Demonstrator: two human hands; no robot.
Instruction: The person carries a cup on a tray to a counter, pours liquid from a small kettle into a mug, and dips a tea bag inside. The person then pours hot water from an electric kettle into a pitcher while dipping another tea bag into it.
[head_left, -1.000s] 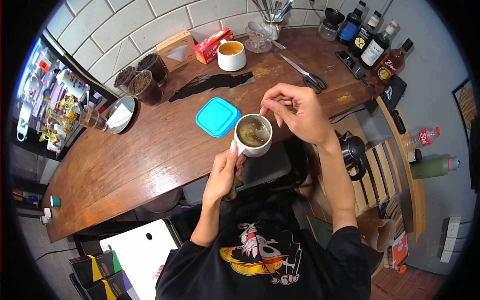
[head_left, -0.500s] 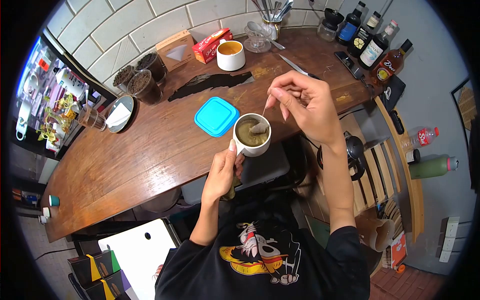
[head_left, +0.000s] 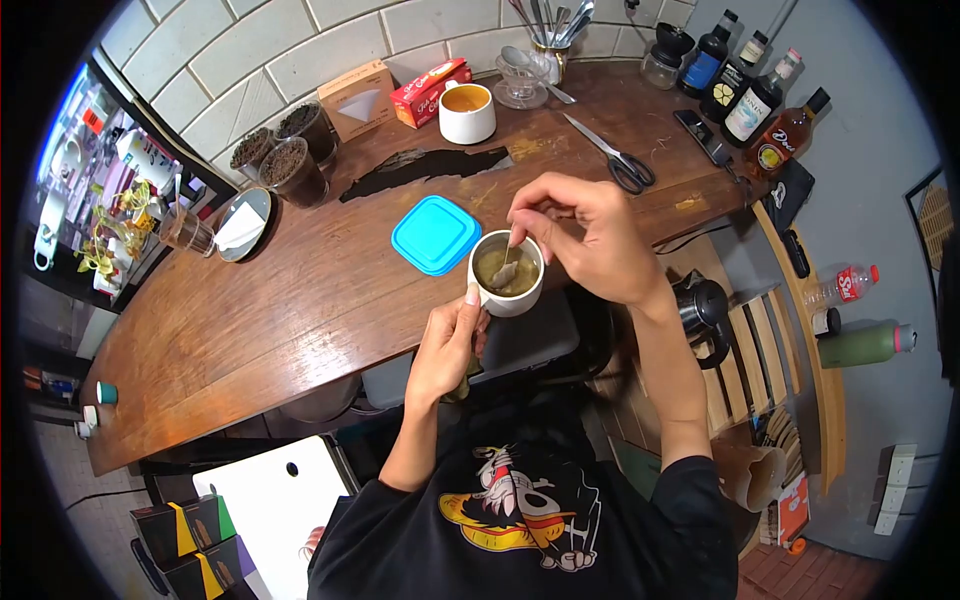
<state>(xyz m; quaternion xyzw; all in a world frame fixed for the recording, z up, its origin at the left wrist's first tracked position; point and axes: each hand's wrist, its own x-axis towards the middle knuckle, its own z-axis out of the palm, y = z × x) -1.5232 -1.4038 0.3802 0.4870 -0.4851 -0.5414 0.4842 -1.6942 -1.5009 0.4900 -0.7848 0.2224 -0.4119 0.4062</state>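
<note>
L hand (head_left: 445, 345) closed round the handle side of white mug (head_left: 515, 304), thumb up near the rim — prob. to steady it & leave the mouth free. R hand (head_left: 590, 240) above: thumb + index pinched shut on string (head_left: 507, 254), other fingers loosely curled; tea bag (head_left: 504, 276) hangs from it, partly in the greenish liquid. Grip high on string likely keeps fingers clear of the liquid. Mug at near edge of worktop (head_left: 250, 340), approx. centre; can't tell if its base touches wood. Blue lid (head_left: 435, 235) flat, just left of mug, apart from it. Counts: mugs ×2 (other, orange-lined mug (head_left: 467, 125), at far side); tea bag ×1; lid ×1; boxes ×2, far side — brown box (head_left: 360, 100), red box (head_left: 430, 92); cups of dark granules (head_left: 293, 178) ×3, far left, grouped, presumably out of the way; scissors (head_left: 630, 173) ×1 pr., right, blades slightly apart; bottles (head_left: 775, 148) ×4, upright, far right, prob. lined by the wall to save working space.
</note>
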